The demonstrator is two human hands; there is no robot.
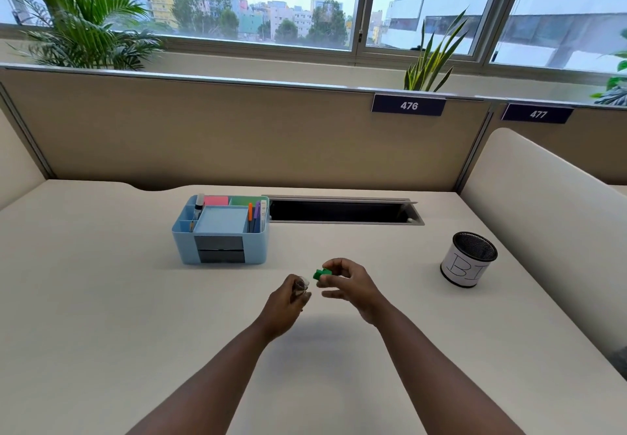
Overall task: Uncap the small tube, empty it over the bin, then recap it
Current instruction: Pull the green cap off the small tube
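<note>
Broadly, a pale bench (pixel 101 299) fills the lower two thirds of the frame, backed by a tan partition (pixel 203 129) that carries number plates reading 476 (pixel 408 105) and 477 (pixel 537 114). A long cable slot (pixel 342 212) with its flap raised sits at the bench's far centre. Just left of it stands a light blue desk organiser (pixel 220 231) holding sticky notes and pens. At the right of the frame, well apart from the hands, stands a black mesh bin (pixel 468 260) wrapped in white paper with hand-drawn letters.

Both forearms reach in from the bottom edge and meet near the centre. The left hand (pixel 286 302) is curled closed around the small clear tube (pixel 301 286), whose open top pokes out above the fingers; its contents cannot be made out. The right hand (pixel 353 285) pinches the green cap (pixel 319 275) between thumb and forefinger, the other fingers loosely curled. Cap and tube mouth are just beside each other, not joined, above the bench.
</note>
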